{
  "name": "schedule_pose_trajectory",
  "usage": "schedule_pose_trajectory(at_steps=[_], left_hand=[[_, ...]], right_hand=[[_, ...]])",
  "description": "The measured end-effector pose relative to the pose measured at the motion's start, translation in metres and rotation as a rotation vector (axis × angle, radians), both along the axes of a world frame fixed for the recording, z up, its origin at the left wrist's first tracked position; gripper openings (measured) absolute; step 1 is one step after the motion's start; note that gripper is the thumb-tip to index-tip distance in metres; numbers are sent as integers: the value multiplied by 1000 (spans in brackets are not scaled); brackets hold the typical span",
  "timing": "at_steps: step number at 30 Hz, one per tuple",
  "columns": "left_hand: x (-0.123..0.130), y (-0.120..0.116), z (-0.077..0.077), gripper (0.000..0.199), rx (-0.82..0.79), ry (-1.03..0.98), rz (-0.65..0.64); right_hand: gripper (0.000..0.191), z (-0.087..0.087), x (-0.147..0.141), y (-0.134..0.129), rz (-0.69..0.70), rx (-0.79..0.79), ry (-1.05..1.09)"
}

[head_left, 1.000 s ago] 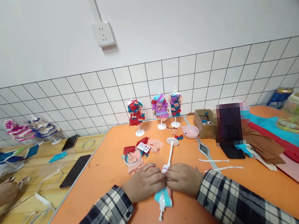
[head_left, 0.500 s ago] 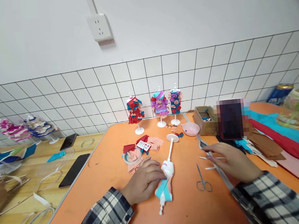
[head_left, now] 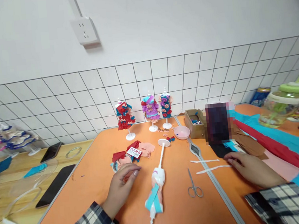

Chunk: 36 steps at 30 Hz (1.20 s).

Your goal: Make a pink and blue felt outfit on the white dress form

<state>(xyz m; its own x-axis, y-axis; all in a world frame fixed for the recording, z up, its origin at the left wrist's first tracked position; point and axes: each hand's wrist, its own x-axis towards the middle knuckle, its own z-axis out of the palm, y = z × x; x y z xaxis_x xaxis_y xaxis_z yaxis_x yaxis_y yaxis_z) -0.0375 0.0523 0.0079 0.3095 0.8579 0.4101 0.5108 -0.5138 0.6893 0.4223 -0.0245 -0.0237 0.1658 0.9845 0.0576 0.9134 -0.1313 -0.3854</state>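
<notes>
A small white mannequin (head_left: pixel 159 176) on a stand lies on its side on the orange table, wrapped in blue (head_left: pixel 154 196) and peach cloth. Just left of it, apart from it, my left hand (head_left: pixel 121 187) is raised with fingers loosely curved and holds nothing. My right hand (head_left: pixel 252 169) rests palm down at the right, fingers a little apart. Its fingertips are by the right end of a thin white strip (head_left: pixel 213 169); whether they touch it is unclear. A second white strip (head_left: pixel 204 161) lies just above. Small scissors (head_left: pixel 193 185) lie between my hands.
Three dressed mannequins (head_left: pixel 150 108) stand along the wall. Nearby are a pink bowl (head_left: pixel 182 132), a cardboard box (head_left: pixel 195 123), cloth scraps with a label (head_left: pixel 134 152), and a tape roll. Long fabric pieces (head_left: pixel 277 145) and a jug (head_left: pixel 281 108) occupy the right side; phones (head_left: pixel 55 186) lie left.
My left hand has come off the mannequin and moved left. My right hand has drawn right, away from the white strips, which stay on the table. The view has turned right.
</notes>
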Motion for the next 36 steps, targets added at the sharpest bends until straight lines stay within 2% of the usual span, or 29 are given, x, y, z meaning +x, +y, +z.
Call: schedule_pose_trajectory(at_steps=[5,10,13,18,22,24,26,29,31,33,35,36], left_hand=[[-1,0,-2,21,24,-20,7],[3,1,-4,18,75,41,-39],[3,1,-4,18,89,58,-61],[-1,-1,-1,20,133,66,-93],[6,-8,15,19,146,-3,-170],[14,-13,27,20,159,-34,-235],[22,-19,36,20,187,-42,-293],[23,-25,37,22,272,26,-330],[16,-25,30,25,336,115,-337],[8,-22,20,26,366,168,-319],[1,-18,10,25,372,178,-285],[-1,-15,6,25,375,182,-275]], right_hand=[[30,9,-27,22,178,-20,-147],[21,17,-40,32,152,-89,-285],[20,19,-39,33,204,-100,-307],[26,25,-57,26,310,130,-516],[31,44,-92,23,450,348,-664],[33,57,-102,28,482,437,-637],[31,67,-100,37,427,467,-514],[37,67,-83,50,285,382,-300],[45,56,-70,54,306,222,-219],[40,43,-63,54,341,23,-169],[33,34,-61,52,298,-105,-176],[38,32,-60,51,247,-141,-198]])
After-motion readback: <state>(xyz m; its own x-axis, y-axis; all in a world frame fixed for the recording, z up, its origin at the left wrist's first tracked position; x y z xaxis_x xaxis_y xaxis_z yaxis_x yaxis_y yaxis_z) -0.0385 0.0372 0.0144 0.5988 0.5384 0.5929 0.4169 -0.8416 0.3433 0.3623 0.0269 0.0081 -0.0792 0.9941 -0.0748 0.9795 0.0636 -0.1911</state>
